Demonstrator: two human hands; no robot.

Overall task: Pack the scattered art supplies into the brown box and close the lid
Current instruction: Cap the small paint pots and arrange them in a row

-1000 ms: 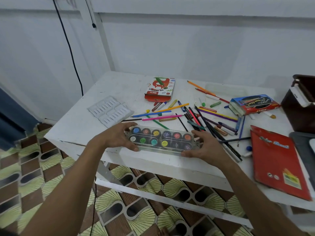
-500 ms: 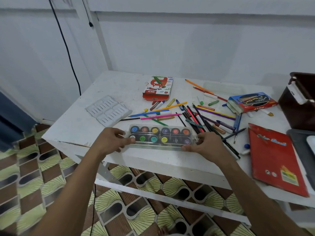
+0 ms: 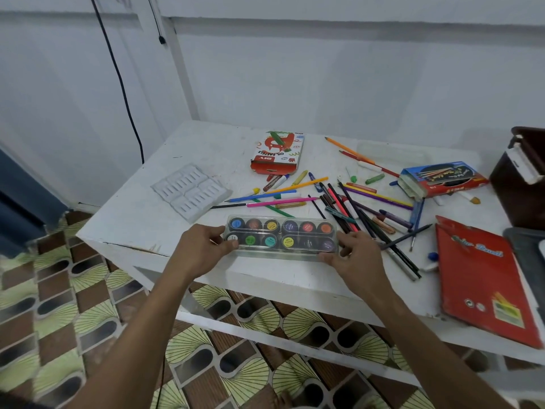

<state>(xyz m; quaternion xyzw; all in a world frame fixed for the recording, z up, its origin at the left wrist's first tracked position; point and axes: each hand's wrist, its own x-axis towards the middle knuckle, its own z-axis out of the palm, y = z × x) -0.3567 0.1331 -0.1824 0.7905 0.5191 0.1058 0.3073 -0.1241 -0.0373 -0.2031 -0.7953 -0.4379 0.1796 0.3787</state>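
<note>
Near the table's (image 3: 126, 231) front edge, the clear paint-pot case (image 3: 281, 236) is pinched at its ends by the left hand (image 3: 200, 249) and right hand (image 3: 355, 255). Beyond it, pencils (image 3: 348, 208), crayons and two cartons lie scattered. Packing looks barely begun; the brown box (image 3: 519, 184) waits at far right.

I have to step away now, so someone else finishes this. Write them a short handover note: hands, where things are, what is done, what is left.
Left hand and right hand grip the ends of the clear paint case, near the front edge of the white table.
Brown box stands at the far right.
Done: nothing visibly packed.
Left: paint case, loose pencils, oil pastel box, blue pencil box, red book, white tray; then close the lid.
</note>
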